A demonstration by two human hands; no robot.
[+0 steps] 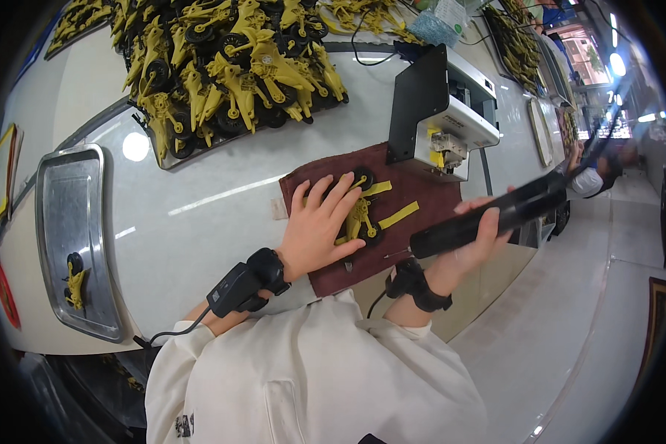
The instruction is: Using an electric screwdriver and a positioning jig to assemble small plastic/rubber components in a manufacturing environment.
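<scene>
Motorcycle toy of yellow and black plastic: in the head view I find it on the dark red cloth mat, partly hidden under a palm.
Left hand: fingers apart, spread over the toy; from my remote seat I cannot tell how hard they press. Too light a touch might let the toy turn or slide.
Right hand: clamped around a thick black cylindrical power driver, held at a slant.
Thin metal bit: points leftward, apart from the toy. I judge that a slip, from the tool's weight or slant, could scratch plastic or jab the nearby thumb.
Small metallic piece: loose on the mat near that thumb, too small for me to identify; a careless sweep could knock it away.
Dark cord: trails from the driver's rear; a snag might spoil my aim.
White-and-black boxy machine: stands at the mat's far edge; a wide swing could bump it.
</scene>
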